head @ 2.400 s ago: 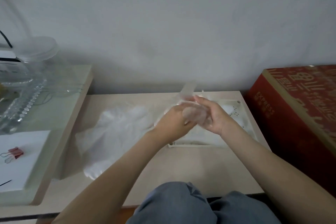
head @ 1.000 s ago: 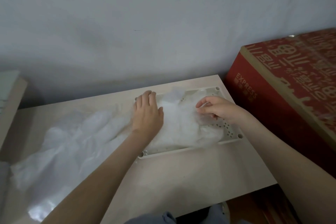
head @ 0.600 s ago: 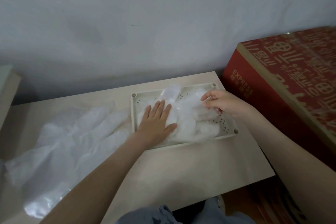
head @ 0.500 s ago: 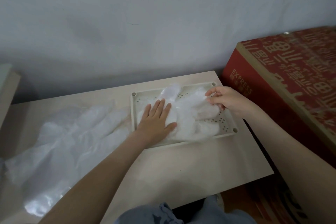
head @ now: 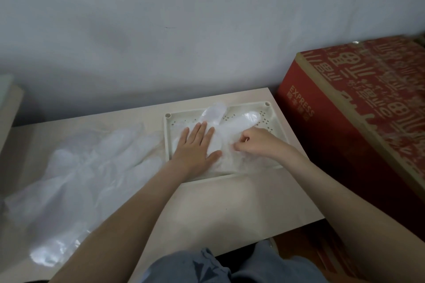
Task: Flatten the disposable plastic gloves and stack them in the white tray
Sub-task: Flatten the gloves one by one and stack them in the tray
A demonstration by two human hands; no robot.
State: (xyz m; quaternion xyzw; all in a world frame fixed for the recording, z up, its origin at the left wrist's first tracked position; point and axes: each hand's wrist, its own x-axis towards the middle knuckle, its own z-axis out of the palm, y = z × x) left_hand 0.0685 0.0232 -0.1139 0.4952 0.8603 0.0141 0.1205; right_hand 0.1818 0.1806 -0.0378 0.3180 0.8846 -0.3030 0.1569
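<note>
A white perforated tray (head: 274, 119) lies at the back right of the low table. Clear plastic gloves (head: 238, 122) lie in it, their fingers pointing toward the wall. My left hand (head: 195, 145) presses flat on the left part of the gloves, fingers straight. My right hand (head: 257, 141) sits on the middle of the gloves with its fingers curled, pinching the plastic. A loose pile of more clear gloves (head: 78, 181) spreads over the left half of the table.
A red cardboard box (head: 358, 126) marked EXPRESS stands close against the table's right side. The grey wall runs right behind the table (head: 230, 204). Another surface's edge (head: 11, 103) shows at far left. My knees are below the front edge.
My right hand has moved from the tray's far right corner back to the middle of the gloves and curled. My left hand stays pressed flat.
</note>
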